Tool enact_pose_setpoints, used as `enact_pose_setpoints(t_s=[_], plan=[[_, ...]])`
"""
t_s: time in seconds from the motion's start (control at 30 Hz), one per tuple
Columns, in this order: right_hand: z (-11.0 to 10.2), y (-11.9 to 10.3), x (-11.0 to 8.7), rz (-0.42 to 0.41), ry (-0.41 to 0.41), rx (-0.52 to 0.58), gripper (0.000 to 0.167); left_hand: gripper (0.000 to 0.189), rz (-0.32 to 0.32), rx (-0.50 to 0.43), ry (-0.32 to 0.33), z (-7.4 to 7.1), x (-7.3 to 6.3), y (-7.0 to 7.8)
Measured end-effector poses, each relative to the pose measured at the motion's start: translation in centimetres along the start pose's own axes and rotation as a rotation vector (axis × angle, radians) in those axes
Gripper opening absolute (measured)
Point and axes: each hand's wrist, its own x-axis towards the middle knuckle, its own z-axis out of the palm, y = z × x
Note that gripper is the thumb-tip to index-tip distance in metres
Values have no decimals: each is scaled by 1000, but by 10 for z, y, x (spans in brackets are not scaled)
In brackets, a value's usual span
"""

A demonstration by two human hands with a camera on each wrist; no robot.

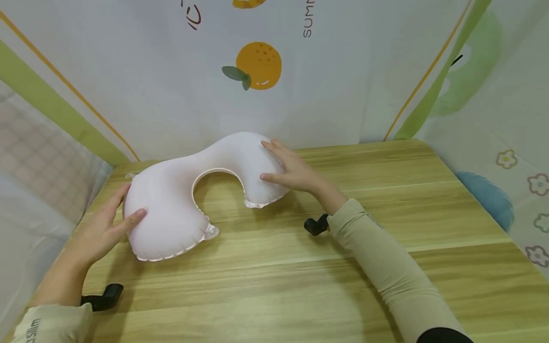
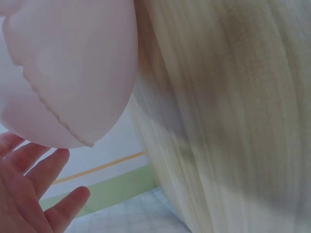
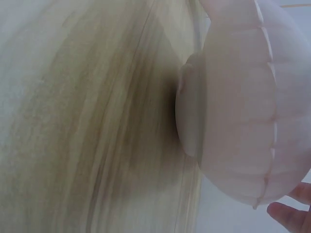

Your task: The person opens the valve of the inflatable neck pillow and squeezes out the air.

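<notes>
A pale pink inflatable U-shaped neck pillow (image 1: 171,205), puffed up with puckered seams, lies over the back left of the wooden table with its opening toward me. At its left lobe, my left hand (image 1: 100,228) touches the outer side, thumb on the upper face and the other fingers partly hidden along the edge. Fairly straight fingers (image 2: 46,172) meet the rounded pillow in the left wrist view. My right hand (image 1: 296,169) rests with spread fingers on the right lobe. Only some of its fingertips (image 3: 286,216) show beside the seam in the right wrist view.
The wood-grain table (image 1: 274,281) extends in front of the pillow and to the right. A white curtain with a printed orange (image 1: 259,64) hangs close behind its back edge. Black camera mounts (image 1: 316,225) stick out from both wrists. A blue rounded shape (image 1: 486,197) shows beyond the right edge.
</notes>
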Motion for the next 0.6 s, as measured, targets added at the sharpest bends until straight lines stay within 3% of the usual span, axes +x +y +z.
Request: enact_pose_setpoints(t_s=[0.6], plan=[[3,2,-3,2,2,15,87,82,-13,-34,30,4,-1,6]])
